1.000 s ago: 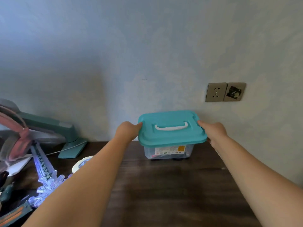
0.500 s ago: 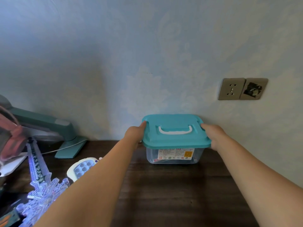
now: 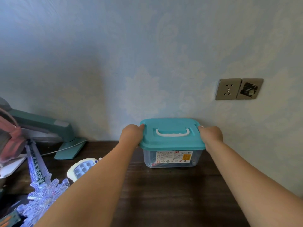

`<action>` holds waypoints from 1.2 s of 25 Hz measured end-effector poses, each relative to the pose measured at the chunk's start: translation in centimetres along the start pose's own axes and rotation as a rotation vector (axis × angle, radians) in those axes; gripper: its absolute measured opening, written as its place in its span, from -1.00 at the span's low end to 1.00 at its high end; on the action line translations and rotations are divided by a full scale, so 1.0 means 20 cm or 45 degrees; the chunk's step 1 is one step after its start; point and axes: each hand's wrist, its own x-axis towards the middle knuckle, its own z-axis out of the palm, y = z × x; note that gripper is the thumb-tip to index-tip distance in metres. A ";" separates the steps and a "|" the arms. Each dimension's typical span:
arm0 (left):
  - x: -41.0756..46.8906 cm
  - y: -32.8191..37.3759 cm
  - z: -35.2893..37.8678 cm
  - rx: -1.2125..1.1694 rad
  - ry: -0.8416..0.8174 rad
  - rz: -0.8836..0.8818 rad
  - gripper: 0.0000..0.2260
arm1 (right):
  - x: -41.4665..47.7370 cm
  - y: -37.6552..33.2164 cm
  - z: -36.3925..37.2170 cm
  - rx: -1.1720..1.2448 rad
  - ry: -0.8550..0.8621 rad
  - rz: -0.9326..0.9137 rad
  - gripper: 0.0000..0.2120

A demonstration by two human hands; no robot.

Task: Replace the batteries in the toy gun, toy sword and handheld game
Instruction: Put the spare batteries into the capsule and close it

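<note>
A clear storage box [image 3: 172,158] with a teal lid [image 3: 172,136] and white handle stands on the dark wooden desk [image 3: 172,194] against the wall. My left hand [image 3: 131,135] grips the lid's left edge and my right hand [image 3: 210,134] grips its right edge. To the left lie a translucent toy sword [image 3: 38,176] with a snowflake guard, lit blue, and a white handheld game [image 3: 82,167] with round blue buttons, partly behind my left forearm. An orange and dark toy piece [image 3: 8,220] shows at the bottom left corner.
A teal lamp arm and base [image 3: 68,149] with a white cable stand at the back left. A pink object [image 3: 9,138] sits at the left edge. Wall sockets [image 3: 238,88] are above the desk on the right.
The view has shifted, so the box sits lower and nearer the wall. Both hands stay on the lid's two edges. More of the handheld game shows now.
</note>
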 end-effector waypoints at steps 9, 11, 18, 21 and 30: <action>-0.06 0.05 0.01 0.385 0.180 0.167 -0.51 | -0.03 -0.02 0.02 -0.595 0.204 -0.351 -0.54; -0.08 0.06 0.01 0.346 0.106 0.169 -0.47 | -0.07 -0.04 0.02 -0.573 0.222 -0.332 -0.52; -0.39 -0.06 0.05 -0.556 -0.184 -0.002 -0.55 | -0.31 0.18 0.02 0.424 0.084 -0.134 -0.59; -0.47 -0.08 0.10 -0.649 -0.184 0.088 -0.58 | -0.39 0.25 0.05 0.350 -0.049 -0.269 -0.56; -0.36 -0.08 0.10 -0.638 -0.198 0.083 -0.52 | -0.34 0.20 0.05 0.109 -0.153 -0.384 -0.60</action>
